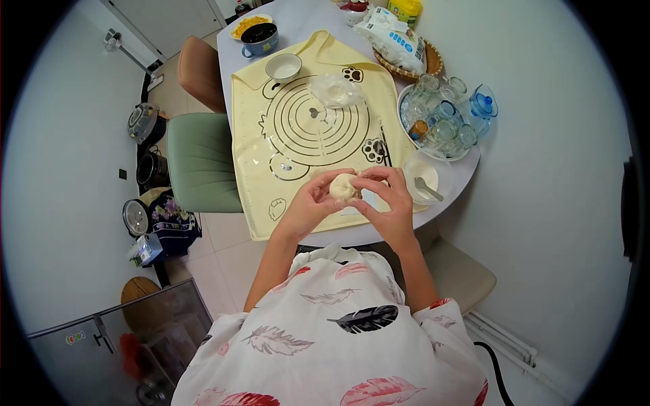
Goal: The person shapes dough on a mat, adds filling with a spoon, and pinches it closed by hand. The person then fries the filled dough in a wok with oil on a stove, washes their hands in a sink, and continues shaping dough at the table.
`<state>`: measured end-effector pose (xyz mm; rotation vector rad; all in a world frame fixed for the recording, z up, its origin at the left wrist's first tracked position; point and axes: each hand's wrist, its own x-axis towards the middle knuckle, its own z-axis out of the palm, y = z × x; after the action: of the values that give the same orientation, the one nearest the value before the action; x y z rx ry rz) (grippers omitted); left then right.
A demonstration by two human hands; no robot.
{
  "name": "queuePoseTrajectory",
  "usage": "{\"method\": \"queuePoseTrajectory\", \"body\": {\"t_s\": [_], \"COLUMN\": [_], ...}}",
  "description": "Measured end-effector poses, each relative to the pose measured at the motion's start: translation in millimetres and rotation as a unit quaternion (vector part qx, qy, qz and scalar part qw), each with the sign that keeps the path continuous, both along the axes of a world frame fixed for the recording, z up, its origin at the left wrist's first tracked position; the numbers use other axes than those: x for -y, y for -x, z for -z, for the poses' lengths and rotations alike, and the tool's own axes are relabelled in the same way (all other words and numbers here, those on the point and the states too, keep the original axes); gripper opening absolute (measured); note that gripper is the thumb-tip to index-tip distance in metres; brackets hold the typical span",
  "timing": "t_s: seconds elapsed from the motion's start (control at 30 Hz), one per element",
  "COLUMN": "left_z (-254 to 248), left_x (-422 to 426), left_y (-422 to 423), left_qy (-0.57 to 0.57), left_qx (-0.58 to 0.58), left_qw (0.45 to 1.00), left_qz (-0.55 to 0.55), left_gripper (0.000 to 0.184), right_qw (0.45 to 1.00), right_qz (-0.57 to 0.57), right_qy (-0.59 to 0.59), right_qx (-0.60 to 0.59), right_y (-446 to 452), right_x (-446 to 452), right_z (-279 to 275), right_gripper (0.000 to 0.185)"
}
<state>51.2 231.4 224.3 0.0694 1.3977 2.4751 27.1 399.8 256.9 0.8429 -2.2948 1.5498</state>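
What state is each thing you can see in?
Dough: gathered, folded, held.
Left hand: cupped around dough.
Right hand: fingers on dough.
Mat: spread, far edge rumpled.
Plastic bag: crumpled.
White bowl: upright.
Spoon: leaning in container.
Blue cup: filled, dark contents.
Pitcher: upright, lidded.
Glasses: clustered.

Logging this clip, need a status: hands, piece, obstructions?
Left hand and right hand both on the dough ball, held above the printed mat. Plastic bag beyond, not in the way.
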Motion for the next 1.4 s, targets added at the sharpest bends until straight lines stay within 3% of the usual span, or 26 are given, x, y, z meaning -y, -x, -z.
{"method": "queuePoseTrajectory", "body": {"t_s": [0.2,0.3,0.37,0.4,0.5,0.77,0.87,0.93,1.07,1.13,1.27,1.33,1.4], "left_z": [-9.6,-7.4,-10.0,-15.4,-27.9,-28.5,-29.2,-27.9,-25.2,-20.1,-18.3,-14.6,-13.6], "left_x": [-3.1,-2.1,0.0,1.2,-1.3,0.2,5.5,8.3,10.4,12.5,10.5,10.7,11.4], "left_y": [-2.4,-3.9,-4.6,-5.5,-8.5,-11.1,-12.8,-12.9,-13.1,-12.4,-13.0,-12.1,-11.6], "left_qy": [0.056,0.059,0.066,0.081,0.088,0.094,0.11,0.095,0.065,0.024,0.043,0.052,0.051], "left_qx": [-0.006,0.011,0.038,0.027,0.008,-0.018,-0.034,-0.026,-0.028,-0.032,0.007,0.008,0.011], "left_qw": [0.998,0.998,0.996,0.996,0.996,0.995,0.993,0.995,0.997,0.996,0.996,0.997,0.998], "left_qz": [-0.008,-0.028,-0.042,-0.035,-0.024,-0.031,-0.022,0.002,0.032,0.081,0.072,0.054,0.043], "left_gripper": [0.056,0.058,0.059,0.061,0.063,0.052,0.046,0.041,0.044,0.044,0.056,0.038,0.036], "right_qw": [0.989,0.998,0.972,0.972,0.993,0.996,0.999,0.949,0.984,0.986,0.993,0.998,0.999], "right_qz": [0.083,0.045,0.029,0.029,-0.054,-0.01,-0.034,-0.097,-0.11,-0.113,-0.073,-0.046,-0.018], "right_qy": [-0.038,0.029,0.158,0.158,0.033,-0.021,0.021,0.206,0.031,0.01,-0.006,-0.025,-0.043], "right_qx": [-0.113,-0.044,0.17,0.17,0.1,-0.081,-0.002,0.218,0.139,0.125,0.095,0.034,-0.026], "right_y": [0.5,-0.6,-4.4,-3.2,1.7,4.6,0.4,-1.2,1.5,2.2,1.1,-1.4,-4.0], "right_x": [4.0,4.9,1.0,-0.9,-5.3,-5.8,-6.3,-6.3,-9.8,-12.0,-9.3,-5.8,-3.3], "right_z": [14.5,15.4,0.3,-5.6,-8.3,3.6,-1.6,-7.7,-18.3,-22.5,-16.8,-12.3,-14.6], "right_gripper": [0.023,0.024,0.026,0.026,0.028,0.024,0.024,0.025,0.022,0.021,0.017,0.018,0.019]}}
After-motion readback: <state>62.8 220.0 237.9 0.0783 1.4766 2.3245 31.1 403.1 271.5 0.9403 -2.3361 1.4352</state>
